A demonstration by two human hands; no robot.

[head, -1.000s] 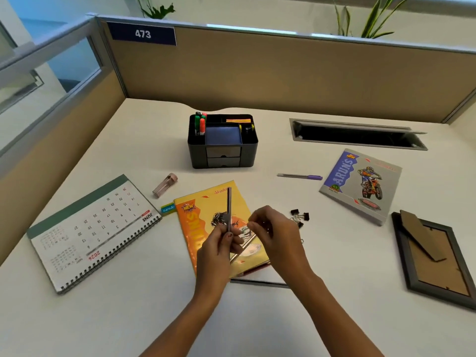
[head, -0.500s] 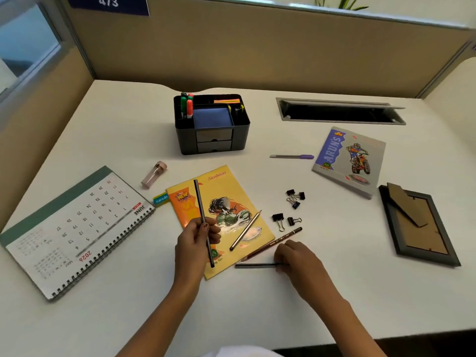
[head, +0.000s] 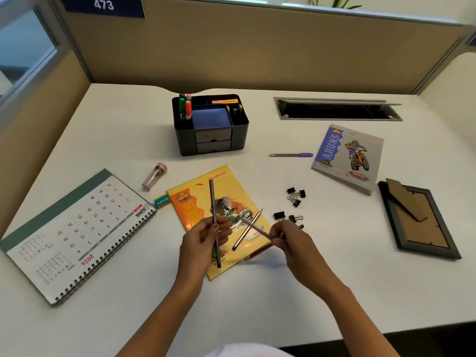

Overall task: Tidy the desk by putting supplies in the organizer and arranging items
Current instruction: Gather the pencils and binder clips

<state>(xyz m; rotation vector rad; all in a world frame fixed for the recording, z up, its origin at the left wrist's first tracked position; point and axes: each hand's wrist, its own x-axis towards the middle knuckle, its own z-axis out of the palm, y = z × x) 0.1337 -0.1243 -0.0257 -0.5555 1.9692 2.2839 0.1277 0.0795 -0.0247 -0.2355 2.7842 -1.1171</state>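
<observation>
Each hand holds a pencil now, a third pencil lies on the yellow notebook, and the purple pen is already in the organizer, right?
Not quite: the head view shows the purple pen lying on the desk, right of the organizer. The rest holds: left hand and right hand each hold a pencil, a third pencil lies on the yellow notebook.

A tan partition [head: 257, 52] backs the white worktop [head: 103, 124], bearing a blue plate [head: 104, 5] numbered 473. A grey cable slot [head: 337, 109] is cut into the surface. Above the partition shows what seems a plant [head: 334, 1], mostly cropped.
</observation>
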